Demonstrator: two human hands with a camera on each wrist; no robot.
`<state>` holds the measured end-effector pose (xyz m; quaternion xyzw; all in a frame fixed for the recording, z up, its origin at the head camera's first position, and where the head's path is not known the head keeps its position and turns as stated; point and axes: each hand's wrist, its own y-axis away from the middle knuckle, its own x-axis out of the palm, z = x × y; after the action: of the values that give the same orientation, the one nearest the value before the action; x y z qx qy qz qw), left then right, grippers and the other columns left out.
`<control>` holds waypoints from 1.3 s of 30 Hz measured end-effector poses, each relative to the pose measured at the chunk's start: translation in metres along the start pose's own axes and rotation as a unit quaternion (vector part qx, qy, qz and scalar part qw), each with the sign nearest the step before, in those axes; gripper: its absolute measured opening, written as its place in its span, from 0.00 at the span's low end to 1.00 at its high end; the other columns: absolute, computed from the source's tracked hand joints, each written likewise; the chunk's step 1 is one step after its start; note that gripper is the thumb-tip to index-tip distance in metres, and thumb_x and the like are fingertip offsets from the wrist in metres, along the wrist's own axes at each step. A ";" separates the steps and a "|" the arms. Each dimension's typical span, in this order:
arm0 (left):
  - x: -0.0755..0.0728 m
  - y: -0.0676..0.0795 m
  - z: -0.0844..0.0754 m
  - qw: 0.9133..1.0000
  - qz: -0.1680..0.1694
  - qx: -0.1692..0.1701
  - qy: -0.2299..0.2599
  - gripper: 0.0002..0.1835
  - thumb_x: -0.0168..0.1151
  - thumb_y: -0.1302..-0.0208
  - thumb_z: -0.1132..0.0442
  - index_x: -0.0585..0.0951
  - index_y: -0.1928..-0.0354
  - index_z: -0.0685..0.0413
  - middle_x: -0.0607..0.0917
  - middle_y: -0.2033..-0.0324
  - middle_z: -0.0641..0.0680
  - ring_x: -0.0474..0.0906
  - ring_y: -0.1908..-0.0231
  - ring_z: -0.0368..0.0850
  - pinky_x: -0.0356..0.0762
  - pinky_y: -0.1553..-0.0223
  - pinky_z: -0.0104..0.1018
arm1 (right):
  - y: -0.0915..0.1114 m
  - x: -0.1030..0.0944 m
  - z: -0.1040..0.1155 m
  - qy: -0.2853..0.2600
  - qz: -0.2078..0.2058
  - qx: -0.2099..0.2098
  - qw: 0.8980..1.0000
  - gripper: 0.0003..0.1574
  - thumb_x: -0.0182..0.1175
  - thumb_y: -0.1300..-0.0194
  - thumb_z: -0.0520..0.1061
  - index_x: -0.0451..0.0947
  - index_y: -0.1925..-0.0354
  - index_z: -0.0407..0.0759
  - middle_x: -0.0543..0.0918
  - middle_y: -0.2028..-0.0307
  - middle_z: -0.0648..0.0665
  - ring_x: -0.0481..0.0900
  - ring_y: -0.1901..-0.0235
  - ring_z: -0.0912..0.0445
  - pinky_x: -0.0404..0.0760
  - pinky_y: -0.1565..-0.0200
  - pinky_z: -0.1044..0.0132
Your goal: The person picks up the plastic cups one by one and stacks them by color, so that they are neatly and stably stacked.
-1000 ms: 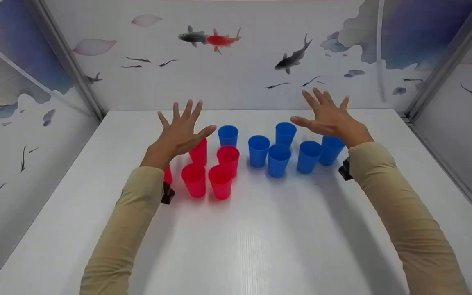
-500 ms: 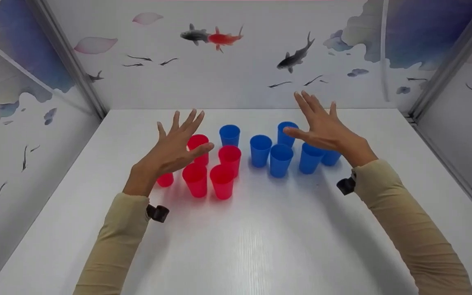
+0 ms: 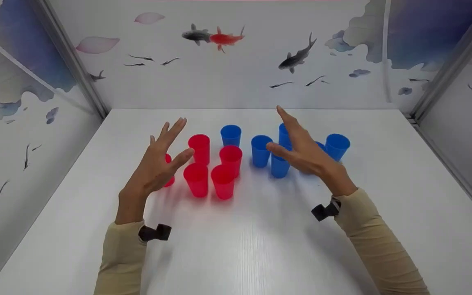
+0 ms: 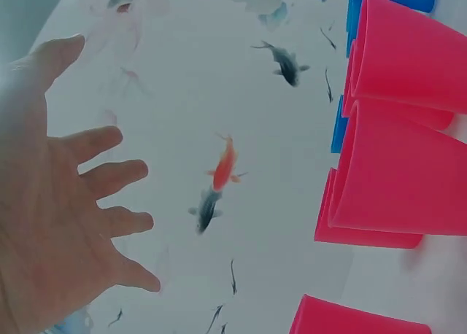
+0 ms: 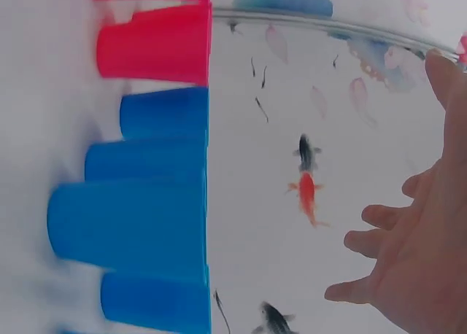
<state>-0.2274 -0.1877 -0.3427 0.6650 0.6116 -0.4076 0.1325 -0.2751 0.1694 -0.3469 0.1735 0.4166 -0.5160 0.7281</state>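
Several red plastic cups [image 3: 196, 180] stand upright, mouths up, at the middle left of the white table. To their right and behind them stand several blue cups [image 3: 260, 151], also upright. My left hand [image 3: 154, 164], fingers spread and holding nothing, hovers at the left of the red cups and partly hides the leftmost one. Over the blue cups hangs my right hand [image 3: 307, 153], fingers extended, covering parts of several of them. In the left wrist view the red cups [image 4: 401, 170] are apart from the palm. The right wrist view shows blue cups [image 5: 128, 224] apart from the fingers.
White panels with painted fish [image 3: 295, 59] enclose the table [image 3: 236, 246] at the back and both sides. Metal posts stand at the back corners. A small black camera [image 3: 156, 232] is strapped to each wrist.
Both hands have drawn back toward the person. The left moved left and nearer, uncovering red cups; the right moved left and nearer, uncovering the rightmost blue cup. The cups stay put.
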 end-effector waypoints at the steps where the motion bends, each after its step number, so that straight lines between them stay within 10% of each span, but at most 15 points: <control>1: 0.001 0.003 0.003 1.000 -0.012 -0.007 0.011 0.42 0.57 0.34 0.43 0.55 0.21 0.38 0.57 0.21 0.52 0.42 0.20 0.56 0.30 0.23 0.66 | 0.001 0.005 0.005 -0.020 -0.005 -0.001 1.000 0.61 0.51 0.36 0.77 0.31 0.20 0.65 0.39 0.18 0.51 0.40 0.19 0.44 0.42 0.25 0.30; 9: 0.001 0.011 0.030 0.992 -0.080 -0.059 0.078 0.33 0.56 0.29 0.46 0.65 0.25 0.41 0.65 0.24 0.52 0.52 0.21 0.53 0.56 0.26 0.65 | 0.005 0.049 0.031 -0.201 -0.098 -0.012 0.975 0.48 0.57 0.32 0.63 0.49 0.22 0.57 0.64 0.26 0.49 0.66 0.28 0.51 0.70 0.30 0.45; 19: -0.004 0.010 0.074 0.982 -0.088 -0.117 0.124 0.35 0.58 0.29 0.47 0.62 0.25 0.48 0.66 0.26 0.55 0.59 0.24 0.55 0.59 0.25 0.58 | 0.008 0.091 0.035 -0.320 -0.114 0.076 0.937 0.33 0.65 0.33 0.52 0.66 0.35 0.47 0.76 0.36 0.45 0.75 0.35 0.52 0.80 0.38 0.55; 39: 0.007 0.016 0.134 0.960 0.010 -0.175 0.218 0.52 0.71 0.40 0.49 0.49 0.21 0.39 0.63 0.24 0.53 0.56 0.23 0.55 0.71 0.32 0.55 | 0.005 0.133 0.043 -0.284 -0.039 0.160 0.945 0.48 0.81 0.54 0.51 0.68 0.38 0.50 0.77 0.40 0.48 0.73 0.37 0.50 0.83 0.43 0.54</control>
<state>-0.2635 -0.2765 -0.4375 0.7104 0.6807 -0.1375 0.1143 -0.2363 0.0610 -0.4268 0.1181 0.1106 -0.6316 0.7582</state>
